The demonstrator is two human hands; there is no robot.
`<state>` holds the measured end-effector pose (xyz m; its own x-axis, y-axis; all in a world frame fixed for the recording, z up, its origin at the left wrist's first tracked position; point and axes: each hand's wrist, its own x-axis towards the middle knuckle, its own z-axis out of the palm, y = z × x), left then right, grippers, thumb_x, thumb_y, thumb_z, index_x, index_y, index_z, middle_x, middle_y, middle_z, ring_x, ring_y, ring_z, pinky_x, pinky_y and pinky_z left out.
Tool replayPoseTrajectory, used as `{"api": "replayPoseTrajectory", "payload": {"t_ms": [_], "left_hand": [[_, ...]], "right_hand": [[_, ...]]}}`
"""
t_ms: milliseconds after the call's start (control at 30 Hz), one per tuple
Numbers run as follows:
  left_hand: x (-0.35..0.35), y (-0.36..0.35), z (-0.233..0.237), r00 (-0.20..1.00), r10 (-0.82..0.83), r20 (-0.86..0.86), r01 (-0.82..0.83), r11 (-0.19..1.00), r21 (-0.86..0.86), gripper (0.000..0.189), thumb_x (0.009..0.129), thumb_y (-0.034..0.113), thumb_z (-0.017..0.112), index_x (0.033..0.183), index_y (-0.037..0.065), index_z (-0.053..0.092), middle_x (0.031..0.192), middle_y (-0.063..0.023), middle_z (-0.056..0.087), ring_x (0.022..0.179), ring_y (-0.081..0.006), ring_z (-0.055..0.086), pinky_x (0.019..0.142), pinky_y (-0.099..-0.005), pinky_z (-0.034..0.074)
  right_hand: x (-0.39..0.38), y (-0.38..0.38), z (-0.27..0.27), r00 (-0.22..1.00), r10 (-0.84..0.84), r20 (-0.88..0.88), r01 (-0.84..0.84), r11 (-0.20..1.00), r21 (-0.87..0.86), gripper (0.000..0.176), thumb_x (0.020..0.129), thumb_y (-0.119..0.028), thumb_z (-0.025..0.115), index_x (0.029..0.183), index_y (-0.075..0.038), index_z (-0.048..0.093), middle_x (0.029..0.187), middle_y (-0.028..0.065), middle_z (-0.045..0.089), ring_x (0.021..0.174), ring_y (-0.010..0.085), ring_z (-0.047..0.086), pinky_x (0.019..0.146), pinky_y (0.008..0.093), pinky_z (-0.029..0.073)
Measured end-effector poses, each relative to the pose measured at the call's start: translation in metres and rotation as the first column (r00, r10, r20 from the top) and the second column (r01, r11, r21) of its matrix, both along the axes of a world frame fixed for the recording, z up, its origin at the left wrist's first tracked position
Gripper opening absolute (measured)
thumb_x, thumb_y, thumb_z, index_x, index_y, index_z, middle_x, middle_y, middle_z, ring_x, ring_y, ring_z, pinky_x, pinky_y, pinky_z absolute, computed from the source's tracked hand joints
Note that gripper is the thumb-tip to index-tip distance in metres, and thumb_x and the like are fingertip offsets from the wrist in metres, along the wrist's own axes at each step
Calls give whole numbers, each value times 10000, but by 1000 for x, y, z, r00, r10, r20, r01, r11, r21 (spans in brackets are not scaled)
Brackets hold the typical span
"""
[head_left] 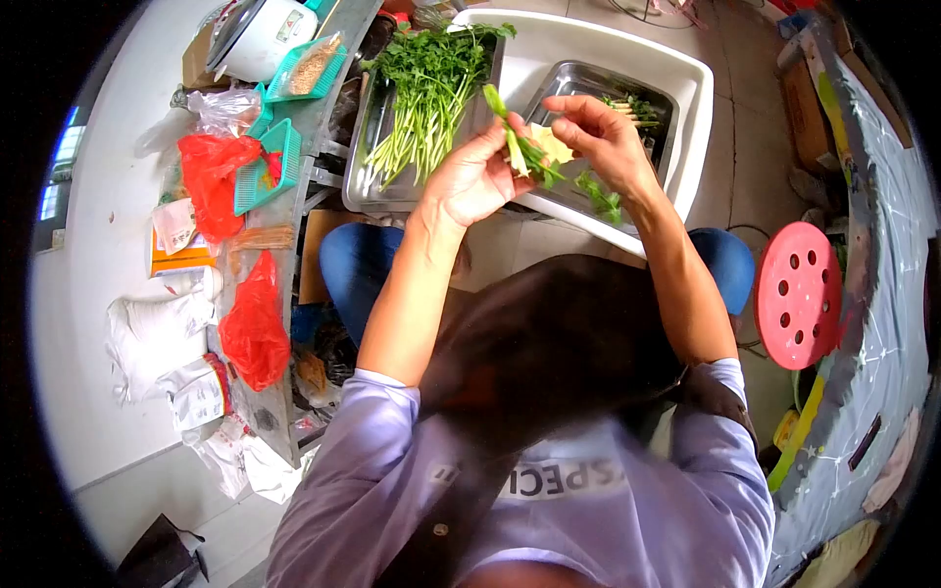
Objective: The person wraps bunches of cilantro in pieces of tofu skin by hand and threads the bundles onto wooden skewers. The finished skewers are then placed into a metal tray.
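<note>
My left hand [469, 178] is closed around a leafy green stalk [518, 147], which looks like celery or a similar herb; its pale lower part crosses the fingers. Close beside it, my right hand [606, 142] has bent fingers, with thumb and forefinger drawn together. A yellow leaf [552, 145] shows between the two hands, right by the right thumb; whether the fingers grip it I cannot make out. Left of the hands, a metal tray [358, 181] bears a large bunch of leafy green stalks [426, 93]. Below the right hand hang or lie some green leaves [600, 196].
A white plastic tub [701, 118] stands ahead, with a second metal tray [588, 73] in it holding cut greens [637, 108]. On the left table are green baskets [270, 171], red bags [257, 323] and a white cooker [270, 39]. A pink stool [799, 294] is at right.
</note>
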<state>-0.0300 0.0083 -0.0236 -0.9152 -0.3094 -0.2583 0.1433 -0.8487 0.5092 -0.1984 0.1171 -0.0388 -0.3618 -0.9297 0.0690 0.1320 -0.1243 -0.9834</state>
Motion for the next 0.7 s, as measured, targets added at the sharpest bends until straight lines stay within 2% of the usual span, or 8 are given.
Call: {"api": "replayPoseTrajectory", "payload": {"t_ms": [100,133,200,233,300,400,500,700], "left_hand": [[5,-8,7,982,134,-130,-109,977,184,150,899,230,550,1002,131,593,967,-33,632,951,-265,610,844,-447,507],[5,-5,12,974,132,-184,-109,985,133,139,892,222,557,990,131,597,966,-40,635,939,-221,616,849,-444,514],[6,-7,9,973,196,-125,-167,962,215,132,891,213,559,987,133,603,960,-41,638,939,-203,616,842,-435,518],[6,-8,6,970,225,-93,-195,947,256,129,890,208,560,985,134,606,958,-42,640,939,-195,616,839,-431,521],[4,-1,5,975,215,-48,-199,952,232,124,900,204,546,979,139,616,937,-37,644,932,-200,616,833,-421,521],[-1,4,-2,971,235,45,-238,930,279,147,910,231,532,980,135,618,932,-38,636,927,-210,610,837,-423,520],[-6,3,-6,955,270,124,-296,895,335,172,914,251,517,981,132,622,955,-56,628,935,-227,604,838,-431,517],[-8,-2,-14,928,349,133,-372,833,409,178,897,237,529,996,125,626,1021,-124,618,967,-265,596,815,-436,518]], "right_hand": [[2,-2,-3,983,45,-180,-64,993,-102,350,797,38,605,1130,-70,595,829,-10,582,787,69,551,732,221,462],[6,0,-1,983,46,-177,-69,989,-127,360,797,42,603,1137,-76,597,855,-6,592,807,72,556,733,223,464],[18,3,12,976,-1,-219,-31,989,-143,375,780,41,616,1134,-81,615,933,17,626,851,93,574,743,230,469],[20,3,11,985,-35,-169,-9,968,-252,322,771,26,636,1076,-76,650,946,46,644,847,122,592,741,237,474],[16,6,13,912,-106,-395,7,970,-244,253,769,17,648,1007,-64,676,924,77,650,841,158,610,736,253,484],[16,1,8,871,-225,-437,38,917,-397,216,763,46,630,948,-52,688,913,92,651,830,183,619,731,262,490],[19,0,9,911,-228,-345,67,904,-422,219,745,65,624,928,-38,684,920,92,652,825,190,622,727,268,492],[18,3,14,807,-304,-506,50,889,-456,193,700,29,675,888,-14,659,909,111,640,823,217,627,702,292,493]]}}
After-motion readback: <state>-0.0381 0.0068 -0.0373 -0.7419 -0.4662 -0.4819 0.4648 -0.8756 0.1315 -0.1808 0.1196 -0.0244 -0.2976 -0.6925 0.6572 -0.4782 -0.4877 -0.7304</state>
